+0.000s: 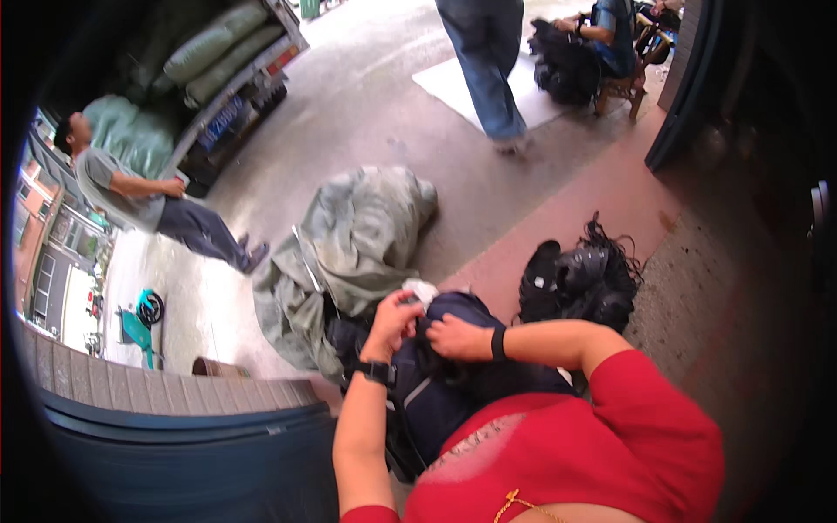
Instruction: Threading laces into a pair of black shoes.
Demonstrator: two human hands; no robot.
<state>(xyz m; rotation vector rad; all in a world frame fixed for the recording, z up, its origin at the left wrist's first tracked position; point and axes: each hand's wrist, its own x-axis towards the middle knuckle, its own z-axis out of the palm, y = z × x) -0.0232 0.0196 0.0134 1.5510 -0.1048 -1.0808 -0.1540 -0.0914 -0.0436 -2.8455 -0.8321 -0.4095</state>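
**me:** So, head cam view, the only one I've got. Both my hands are up on top of the dark blue bag (pixel 436 383) that sits right against my front. My left hand (pixel 394 324) has its fingers (pixel 406 307) curled together, pinching something small at the bag's top; too blurry to tell if it's a zipper pull or just fabric. My right hand (pixel 453 336) is clamped down on a bunch of dark fabric just beside it, fingers closed.

**other guy:** what's the risk there?

**me:** I'd guess snagging. With the fabric bunched that tight between my two hands, a hard tug could jam or tear it. Also the bag is leaning on me, not resting flat, so if I let go with the right it might tip toward the grey-green tarp bundle (pixel 357 244) on the floor.

**other guy:** anything else close?

**me:** Pile of black straps (pixel 580 279) near my right side, could tangle. A person in jeans (pixel 484 61) walks well apart.
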